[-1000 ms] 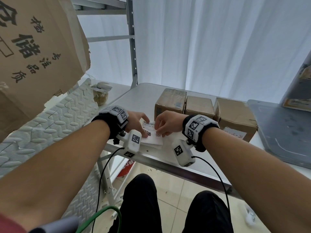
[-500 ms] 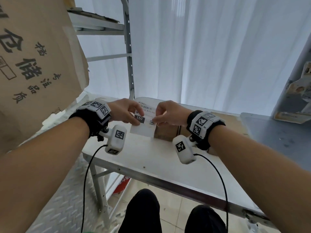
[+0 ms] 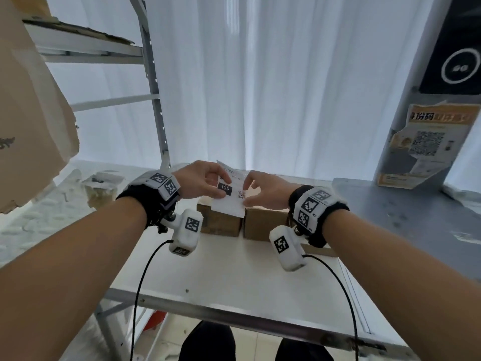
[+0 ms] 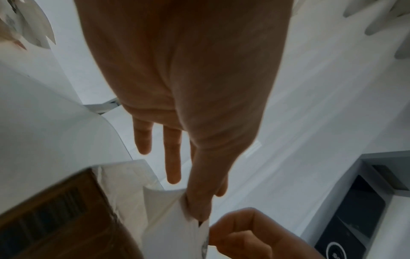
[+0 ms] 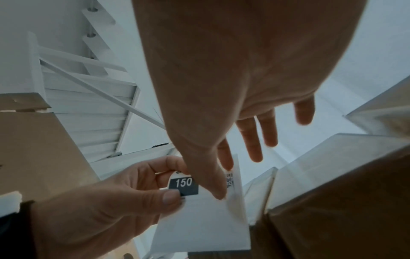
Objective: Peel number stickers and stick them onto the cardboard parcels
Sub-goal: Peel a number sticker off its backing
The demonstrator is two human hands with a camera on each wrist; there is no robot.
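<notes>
Both hands (image 3: 200,182) (image 3: 265,190) pinched my sticker sheet (image 3: 230,201); I judged the "150" sticker (image 3: 225,188) might tear if peeled unevenly.

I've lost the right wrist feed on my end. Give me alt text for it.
Both hands hold a white sticker sheet up in front of the camera: the left hand pinches beside a black label reading 150, and the right hand pinches the sheet next to a small square code. Brown cardboard parcels sit to the right.
</notes>
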